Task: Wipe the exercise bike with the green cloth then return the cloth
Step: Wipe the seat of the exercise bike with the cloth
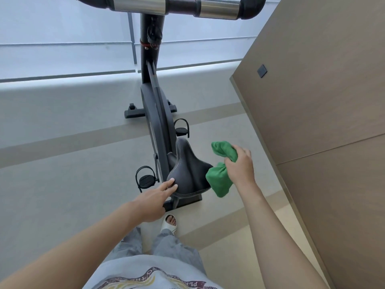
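A black exercise bike (pixel 160 113) stands in front of me, with its handlebar (pixel 177 6) at the top of the head view and its black saddle (pixel 187 172) nearest me. The green cloth (pixel 220 176) is bunched in my right hand (pixel 240 163), just right of the saddle; one end sticks up and the other hangs down beside the saddle's right edge. My left hand (pixel 156 199) reaches forward with spread fingers, and its fingertips touch the saddle's left rear edge.
A brown wooden wall or door panel (pixel 323 101) rises close on the right. A low grey ledge (pixel 62 94) and frosted windows lie behind the bike. Pedals (pixel 145 180) stick out on both sides. My sandalled foot (pixel 169 223) stands behind the bike's rear base.
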{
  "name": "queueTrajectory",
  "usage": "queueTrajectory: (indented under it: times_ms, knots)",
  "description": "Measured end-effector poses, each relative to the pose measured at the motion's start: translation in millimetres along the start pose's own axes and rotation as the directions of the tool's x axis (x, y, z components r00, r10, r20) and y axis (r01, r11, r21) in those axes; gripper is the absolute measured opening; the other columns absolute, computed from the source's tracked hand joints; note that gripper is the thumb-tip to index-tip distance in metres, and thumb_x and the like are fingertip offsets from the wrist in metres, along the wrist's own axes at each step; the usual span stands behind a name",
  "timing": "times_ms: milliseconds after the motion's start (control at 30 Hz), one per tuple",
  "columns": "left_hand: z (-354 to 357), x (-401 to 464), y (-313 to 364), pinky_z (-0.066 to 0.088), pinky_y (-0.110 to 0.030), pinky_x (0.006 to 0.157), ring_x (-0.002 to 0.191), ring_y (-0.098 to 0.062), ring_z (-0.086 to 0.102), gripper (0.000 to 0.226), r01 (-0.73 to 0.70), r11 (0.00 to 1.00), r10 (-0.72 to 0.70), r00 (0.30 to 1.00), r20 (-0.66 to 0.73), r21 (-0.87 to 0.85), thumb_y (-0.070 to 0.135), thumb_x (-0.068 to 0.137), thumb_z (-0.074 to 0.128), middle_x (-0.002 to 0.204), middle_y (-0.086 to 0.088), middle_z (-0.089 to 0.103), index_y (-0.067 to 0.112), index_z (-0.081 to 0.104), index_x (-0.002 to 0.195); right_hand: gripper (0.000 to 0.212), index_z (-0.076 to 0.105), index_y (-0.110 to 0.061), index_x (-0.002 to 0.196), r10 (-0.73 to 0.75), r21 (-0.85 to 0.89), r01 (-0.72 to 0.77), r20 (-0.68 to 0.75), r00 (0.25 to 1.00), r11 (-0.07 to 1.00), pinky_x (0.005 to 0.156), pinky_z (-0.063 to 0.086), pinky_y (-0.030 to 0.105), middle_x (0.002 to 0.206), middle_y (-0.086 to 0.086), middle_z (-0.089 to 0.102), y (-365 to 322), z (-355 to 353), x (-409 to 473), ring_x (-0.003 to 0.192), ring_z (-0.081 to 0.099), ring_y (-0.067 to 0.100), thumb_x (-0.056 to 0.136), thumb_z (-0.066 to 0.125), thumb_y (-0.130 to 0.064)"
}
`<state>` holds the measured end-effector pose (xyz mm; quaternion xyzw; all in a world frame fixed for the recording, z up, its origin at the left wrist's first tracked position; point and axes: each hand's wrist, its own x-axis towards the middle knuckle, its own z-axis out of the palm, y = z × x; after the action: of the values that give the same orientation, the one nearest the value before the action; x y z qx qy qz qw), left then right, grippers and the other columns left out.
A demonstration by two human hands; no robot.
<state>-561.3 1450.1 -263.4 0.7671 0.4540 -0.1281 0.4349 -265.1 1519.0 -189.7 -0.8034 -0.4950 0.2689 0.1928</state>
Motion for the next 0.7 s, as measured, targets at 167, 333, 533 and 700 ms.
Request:
queueTrajectory:
  times_ms: [167, 333, 533, 700]
  knots:
    - [-0.7, 0.1, -1.2, 0.049, -0.038, 0.105, 0.143, -0.021, 0.047, 0.094, -0.002, 1.0, 0.002, 1.0, 0.003, 0.002, 0.007, 0.086, 0.048, 0.173, 0.02, -0.011, 0.035, 0.008, 0.167, 0.055, 0.057, -0.019, 0.147, -0.09, -0.011, 0.091, 0.065, 0.994, 0.996, 0.099, 0.039, 0.021, 0.135, 0.003, 0.048, -29.9, 33.1, 6.3, 0.112, 0.061, 0.019, 0.092, 0.067, -0.015]
    - [0.8, -2.5, -4.8, 0.05, -0.031, 0.099, 0.139, -0.019, 0.051, 0.088, -0.007, 0.999, 0.006, 0.999, -0.046, -0.04, 0.008, 0.089, 0.048, 0.172, 0.024, -0.007, 0.036, 0.016, 0.166, 0.069, 0.037, -0.021, 0.161, -0.237, -0.256, 0.312, 0.284, 0.929, 0.915, 0.115, 0.041, 0.041, 0.158, 0.01, 0.036, -37.6, 104.2, -18.2, 0.139, 0.041, 0.029, 0.098, 0.064, -0.03]
    - [2.9, -26.8, -21.2, 0.049, -0.022, 0.095, 0.117, -0.009, 0.062, 0.078, 0.021, 0.982, -0.059, 0.978, -0.198, -0.189, 0.004, 0.094, 0.05, 0.169, 0.022, 0.022, 0.039, 0.031, 0.161, 0.058, 0.048, -0.016, 0.157, -0.377, -0.367, 0.457, 0.271, 0.886, 0.81, 0.111, 0.045, 0.047, 0.147, 0.015, 0.049, -8.2, 121.4, -66.2, 0.131, 0.046, 0.034, 0.1, 0.061, -0.018]
    - [-13.3, -40.8, -29.9, 0.052, -0.022, 0.087, 0.1, 0.003, 0.064, 0.07, 0.038, 0.969, -0.111, 0.949, -0.296, -0.243, 0.006, 0.098, 0.048, 0.163, 0.025, 0.034, 0.043, 0.038, 0.156, 0.079, 0.056, -0.011, 0.151, -0.473, -0.354, 0.556, 0.297, 0.829, 0.752, 0.106, 0.053, 0.043, 0.14, 0.015, 0.059, 14.2, 119.1, -114.0, 0.119, 0.058, 0.034, 0.077, 0.083, -0.003]
